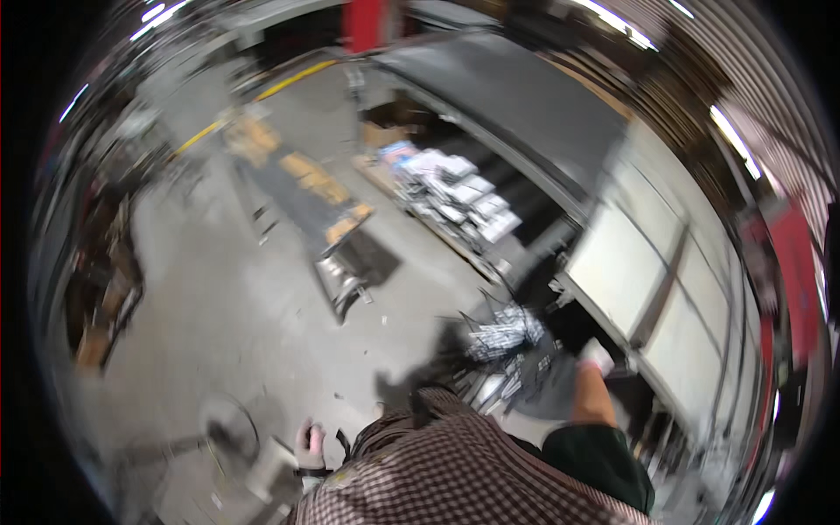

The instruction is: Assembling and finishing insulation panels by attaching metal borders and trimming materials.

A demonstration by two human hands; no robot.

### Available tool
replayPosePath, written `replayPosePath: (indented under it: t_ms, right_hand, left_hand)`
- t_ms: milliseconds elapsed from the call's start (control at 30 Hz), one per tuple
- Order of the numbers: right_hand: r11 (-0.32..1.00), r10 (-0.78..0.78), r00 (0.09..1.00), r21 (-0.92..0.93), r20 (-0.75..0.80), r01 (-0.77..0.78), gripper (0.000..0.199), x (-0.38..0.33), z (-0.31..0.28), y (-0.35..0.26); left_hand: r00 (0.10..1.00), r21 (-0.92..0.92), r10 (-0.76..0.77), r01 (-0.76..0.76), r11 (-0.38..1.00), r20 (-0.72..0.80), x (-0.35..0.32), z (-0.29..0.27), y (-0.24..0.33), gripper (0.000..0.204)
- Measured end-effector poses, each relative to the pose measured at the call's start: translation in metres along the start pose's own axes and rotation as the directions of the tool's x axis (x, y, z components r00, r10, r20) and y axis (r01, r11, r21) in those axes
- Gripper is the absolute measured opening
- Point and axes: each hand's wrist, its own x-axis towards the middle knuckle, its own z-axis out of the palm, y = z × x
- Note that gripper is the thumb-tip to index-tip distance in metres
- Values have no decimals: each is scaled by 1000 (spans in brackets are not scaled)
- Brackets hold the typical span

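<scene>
My left hand (309, 442), in a light glove with a dark band at the wrist, hangs low beside my checkered garment (429, 464). Its fingers are too smeared to show whether they grip anything. A blurred pale object (273, 468) lies close to that hand. My right hand (598, 357), in a whitish glove, reaches forward to the right, near the edge of a pale-topped table (621, 262); I cannot tell whether it touches the edge. Left of this hand, a heap of silvery, striped pieces (503, 334) sits low by the table.
A low bench (302, 192) with tan pieces on top stands ahead on the grey floor (219, 289). White packages (455, 188) are stacked beneath a dark-topped table (507, 87). Brown boxes (109, 289) line the left. A round-based stand (229, 429) is near my left hand.
</scene>
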Motion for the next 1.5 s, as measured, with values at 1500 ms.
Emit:
replayPosePath:
  t_ms: [1500]
  right_hand:
    - [-41,-974,134,719,-184,694,37,-775,209,-1578]
  left_hand:
    - [720,-11,78,-118,993,-689,1095,-506,430,49]
